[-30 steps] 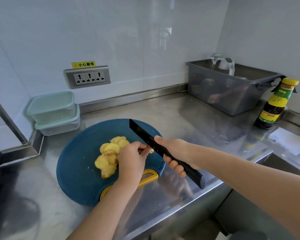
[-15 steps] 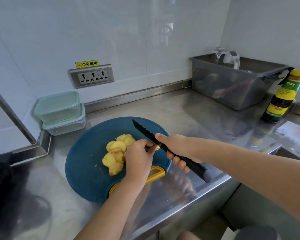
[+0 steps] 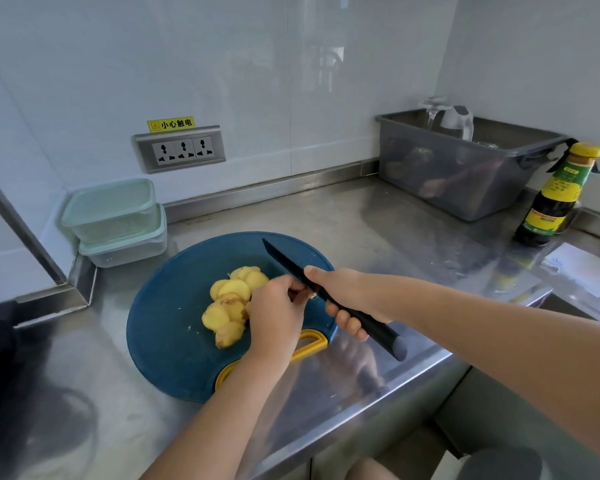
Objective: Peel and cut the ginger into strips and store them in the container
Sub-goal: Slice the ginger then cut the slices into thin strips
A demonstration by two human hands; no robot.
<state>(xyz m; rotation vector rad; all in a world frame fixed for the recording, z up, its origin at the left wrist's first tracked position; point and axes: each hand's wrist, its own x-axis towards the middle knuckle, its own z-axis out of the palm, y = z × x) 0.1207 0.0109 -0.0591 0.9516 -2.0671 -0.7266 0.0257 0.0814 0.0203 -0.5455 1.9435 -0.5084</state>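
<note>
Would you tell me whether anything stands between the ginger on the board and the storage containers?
Nothing lies on the counter between the ginger and the stacked containers, but both containers look closed with their lids on.

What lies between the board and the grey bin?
Only bare steel counter between board and bin, seen in the head view.

The scene is bright, under cool, even light, and shadows are soft. A pale reflection glares on the glossy wall. The steel table shines and faintly mirrors the right hand. A dark, smudged patch covers its near left corner. Wide-angle distortion curves the edges, and the corners look soft.
</note>
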